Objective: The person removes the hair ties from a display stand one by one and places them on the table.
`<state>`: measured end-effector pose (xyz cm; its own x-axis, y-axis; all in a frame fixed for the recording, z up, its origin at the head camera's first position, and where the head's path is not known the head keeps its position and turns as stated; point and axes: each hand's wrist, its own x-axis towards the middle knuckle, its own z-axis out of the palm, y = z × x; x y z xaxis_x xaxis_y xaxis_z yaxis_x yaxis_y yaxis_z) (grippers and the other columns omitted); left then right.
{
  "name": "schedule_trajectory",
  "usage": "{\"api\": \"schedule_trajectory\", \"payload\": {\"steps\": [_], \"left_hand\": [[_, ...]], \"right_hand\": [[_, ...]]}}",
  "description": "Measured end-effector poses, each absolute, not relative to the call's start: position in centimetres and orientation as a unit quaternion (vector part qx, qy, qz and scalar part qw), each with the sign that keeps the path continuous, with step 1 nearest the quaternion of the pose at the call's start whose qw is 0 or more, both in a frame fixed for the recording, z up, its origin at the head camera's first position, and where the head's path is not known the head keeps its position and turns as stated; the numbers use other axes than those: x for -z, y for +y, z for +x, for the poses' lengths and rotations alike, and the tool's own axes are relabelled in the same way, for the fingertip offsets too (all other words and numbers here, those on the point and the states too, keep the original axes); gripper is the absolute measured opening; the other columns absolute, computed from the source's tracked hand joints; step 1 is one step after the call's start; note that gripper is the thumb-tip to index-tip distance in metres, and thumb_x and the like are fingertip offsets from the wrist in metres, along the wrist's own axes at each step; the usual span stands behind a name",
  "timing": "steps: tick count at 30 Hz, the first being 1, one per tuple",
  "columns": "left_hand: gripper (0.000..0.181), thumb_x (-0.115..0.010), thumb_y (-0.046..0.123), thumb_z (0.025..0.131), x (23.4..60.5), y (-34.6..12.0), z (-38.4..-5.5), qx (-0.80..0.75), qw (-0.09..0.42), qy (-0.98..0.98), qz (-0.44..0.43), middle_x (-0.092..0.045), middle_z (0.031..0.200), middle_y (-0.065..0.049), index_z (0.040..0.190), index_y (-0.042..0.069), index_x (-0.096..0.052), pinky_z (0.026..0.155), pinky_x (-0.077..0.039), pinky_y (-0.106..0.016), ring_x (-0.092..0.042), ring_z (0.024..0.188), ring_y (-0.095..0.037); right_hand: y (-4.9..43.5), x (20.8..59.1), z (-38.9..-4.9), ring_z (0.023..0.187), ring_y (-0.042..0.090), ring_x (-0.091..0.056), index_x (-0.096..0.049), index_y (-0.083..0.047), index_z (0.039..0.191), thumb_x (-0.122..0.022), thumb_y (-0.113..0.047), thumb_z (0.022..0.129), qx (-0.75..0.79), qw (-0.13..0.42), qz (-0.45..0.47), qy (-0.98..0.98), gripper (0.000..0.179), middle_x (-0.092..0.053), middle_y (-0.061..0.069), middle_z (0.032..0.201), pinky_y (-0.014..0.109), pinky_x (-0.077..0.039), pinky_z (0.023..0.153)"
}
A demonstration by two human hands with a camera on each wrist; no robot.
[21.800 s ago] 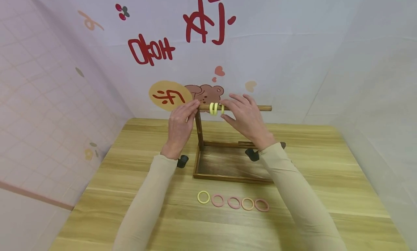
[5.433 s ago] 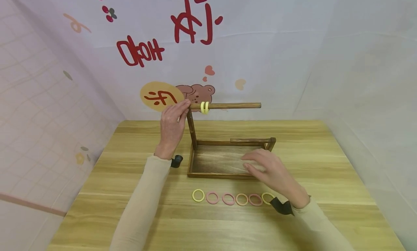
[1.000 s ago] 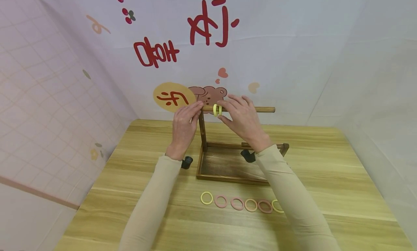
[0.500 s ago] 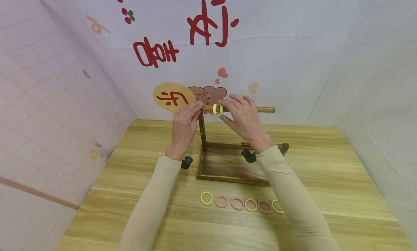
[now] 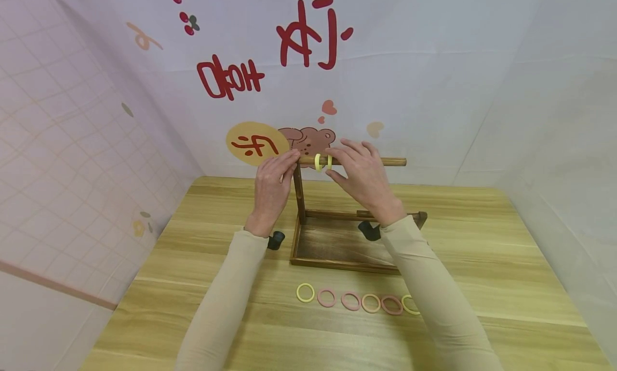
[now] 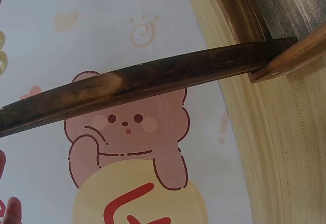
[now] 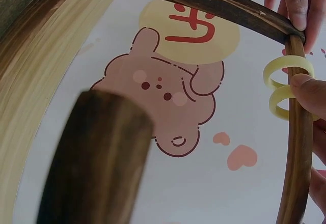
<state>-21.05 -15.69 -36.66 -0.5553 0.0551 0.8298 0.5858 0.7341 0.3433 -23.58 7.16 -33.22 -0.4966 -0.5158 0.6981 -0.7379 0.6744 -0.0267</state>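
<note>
A wooden stand (image 5: 300, 194) has one upright post and a horizontal rod (image 5: 392, 161) running right from its top. Two yellow rings hang on the rod near the post. My left hand (image 5: 272, 191) holds the corner where post and rod meet, its fingertips on both sides of the wood in the right wrist view. My right hand (image 5: 361, 175) pinches the outer yellow ring (image 5: 329, 163) between thumb and fingers. Closer to the post, the inner yellow ring (image 5: 317, 163) hangs untouched, a small gap away.
In front of the stand lies a row of rings: a yellow ring (image 5: 305, 302), pink ones, an orange ring (image 5: 371, 312) and another yellow ring (image 5: 408, 308) partly behind my right sleeve. The stand's tray base (image 5: 332, 248) rests on the wooden table (image 5: 217, 285), before a printed backdrop.
Over the last second the outer ring moved slightly right with my right hand, widening the gap. Earliest, three rings hung on the rod; later two, with another yellow ring on the table.
</note>
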Motion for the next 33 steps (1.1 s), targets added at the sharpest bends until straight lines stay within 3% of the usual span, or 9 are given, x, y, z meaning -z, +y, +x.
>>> {"api": "schedule_trajectory", "payload": {"steps": [33], "left_hand": [[0.025, -0.071, 0.005, 0.097, 36.5, -15.6, -20.9, 0.309, 0.427, -0.828, -0.189, -0.073, 0.126, -0.011, 0.121, 0.001, -0.076, 0.106, -0.048, -0.05, -0.072, 0.11, -0.031]], "right_hand": [[8.3, 33.5, -23.5, 0.133, 0.031, -0.058, -0.07, -0.01, 0.13, -0.085, -0.027, 0.089, -0.168, 0.343, 0.358, -0.852, 0.047, -0.073, 0.009, 0.127, 0.059, -0.037, 0.115]]}}
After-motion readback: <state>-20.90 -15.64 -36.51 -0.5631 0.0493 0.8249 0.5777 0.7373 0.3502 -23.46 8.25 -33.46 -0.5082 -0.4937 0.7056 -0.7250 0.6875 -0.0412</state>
